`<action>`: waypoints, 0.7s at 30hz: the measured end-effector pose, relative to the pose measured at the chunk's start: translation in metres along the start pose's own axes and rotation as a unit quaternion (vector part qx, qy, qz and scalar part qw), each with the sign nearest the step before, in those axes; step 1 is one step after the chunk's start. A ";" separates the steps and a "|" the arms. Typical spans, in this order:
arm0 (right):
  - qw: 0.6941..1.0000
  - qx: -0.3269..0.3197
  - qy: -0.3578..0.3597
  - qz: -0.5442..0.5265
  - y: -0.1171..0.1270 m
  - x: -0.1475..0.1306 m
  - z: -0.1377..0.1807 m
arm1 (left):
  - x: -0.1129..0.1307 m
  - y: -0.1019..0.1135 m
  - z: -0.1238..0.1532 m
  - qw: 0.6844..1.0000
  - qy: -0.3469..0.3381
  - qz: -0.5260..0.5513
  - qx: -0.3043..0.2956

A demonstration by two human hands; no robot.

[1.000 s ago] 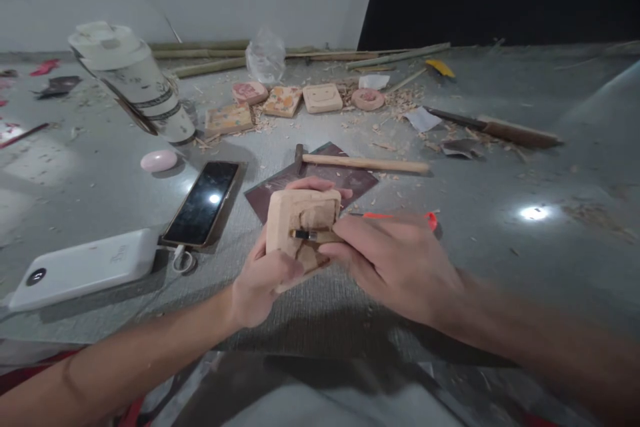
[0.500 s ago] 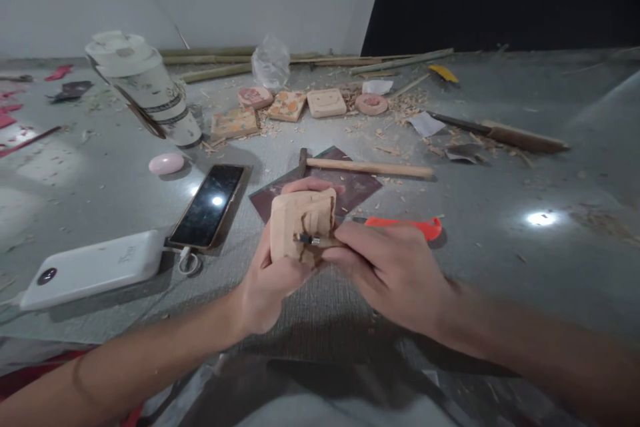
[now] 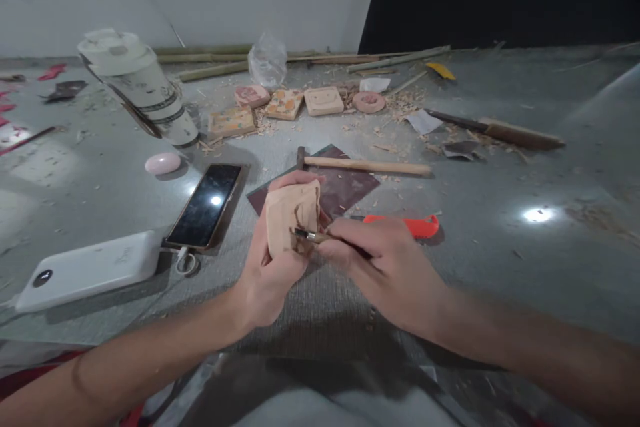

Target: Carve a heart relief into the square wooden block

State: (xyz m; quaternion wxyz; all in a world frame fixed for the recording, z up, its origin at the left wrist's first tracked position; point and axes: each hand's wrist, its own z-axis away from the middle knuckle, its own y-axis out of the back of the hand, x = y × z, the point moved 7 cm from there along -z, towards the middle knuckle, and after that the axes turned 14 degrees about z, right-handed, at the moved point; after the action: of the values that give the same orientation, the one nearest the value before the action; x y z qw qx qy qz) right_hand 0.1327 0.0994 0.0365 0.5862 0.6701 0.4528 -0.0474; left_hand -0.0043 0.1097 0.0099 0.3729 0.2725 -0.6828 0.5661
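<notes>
My left hand (image 3: 267, 283) is wrapped around a small pale wooden block (image 3: 284, 217), its thumb along the near edge and fingers behind. The block is tilted, with rough ridges and dark brown marks on its right part. Pinched in my right hand (image 3: 393, 267) is a slim wooden-handled tool (image 3: 311, 236) with a silver collar and short dark tip. That tip touches or nearly touches the marked face; its exact kind is unclear. Behind my hands a hammer (image 3: 367, 165) lies across a dark brown sheet (image 3: 345, 193). An orange-handled tool (image 3: 423, 225) lies beyond my right hand.
A phone (image 3: 206, 203), a white power bank (image 3: 93, 270), a pink egg-shaped thing (image 3: 163, 163) and a tall white tumbler (image 3: 143, 90) stand or lie at left. Carved wooden pieces (image 3: 324, 101) and shavings sit at the back. A long-handled blade (image 3: 500, 128) lies at right.
The block has turned slightly in my left hand. The tool now slants more across it, its tip a little higher on the face. The whole view has shifted slightly.
</notes>
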 end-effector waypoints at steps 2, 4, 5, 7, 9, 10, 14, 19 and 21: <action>0.987 0.062 0.046 0.141 0.011 -0.005 0.004 | -0.002 0.001 -0.001 1.000 0.016 -0.006 0.006; 0.968 0.095 0.081 0.218 0.017 -0.010 0.007 | -0.005 0.000 0.000 0.999 0.037 0.008 0.007; 0.969 0.094 0.085 0.214 0.018 -0.010 0.006 | -0.005 -0.001 0.000 0.999 0.044 0.020 0.002; 0.989 0.053 0.060 0.125 0.015 -0.005 0.002 | -0.005 -0.004 0.001 0.998 0.044 0.043 -0.018; 0.999 -0.027 0.000 -0.041 0.005 0.003 -0.003 | -0.003 -0.003 0.000 0.999 0.026 0.034 -0.025; 0.987 -0.079 -0.036 -0.136 -0.004 0.007 -0.004 | -0.001 0.000 0.000 1.000 0.011 0.017 -0.018; 0.864 -0.232 -0.158 -0.417 -0.031 0.013 0.000 | 0.010 0.008 -0.003 0.996 -0.077 -0.047 -0.014; 0.940 -0.074 -0.136 -0.303 -0.002 0.034 -0.012 | 0.002 0.005 -0.009 0.997 0.001 0.055 -0.060; 0.984 0.023 -0.094 -0.148 0.018 0.035 -0.014 | -0.004 0.001 -0.010 0.987 0.063 0.131 -0.071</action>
State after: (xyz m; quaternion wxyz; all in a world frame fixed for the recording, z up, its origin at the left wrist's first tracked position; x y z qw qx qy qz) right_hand 0.1584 0.1317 0.0332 0.5970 0.6017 0.4885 -0.2072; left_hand -0.0011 0.1198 0.0071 0.3560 0.1179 -0.7261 0.5763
